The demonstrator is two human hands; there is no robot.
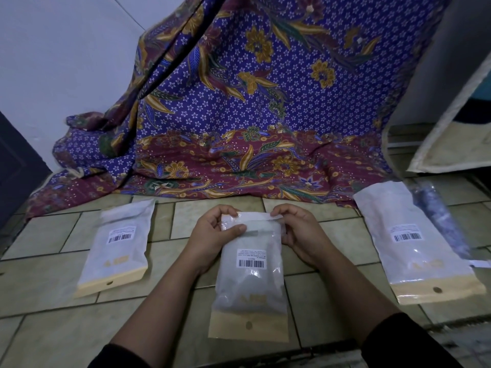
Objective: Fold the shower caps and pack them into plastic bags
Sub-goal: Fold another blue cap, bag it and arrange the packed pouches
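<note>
At lower centre, the bag point(249, 274) rests on the tiles point(53, 274), cap point(239, 290) seemingly inside. Left hand point(212, 235) and right hand point(300, 235) pinch its top flap point(255, 217) at either end, likely to fold it shut evenly.

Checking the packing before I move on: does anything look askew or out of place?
Nothing looks spilled or torn. Only a crumpled bluish clear-plastic bundle lies loose on the tiled floor, beside the rightmost frosted plastic bag.
</note>
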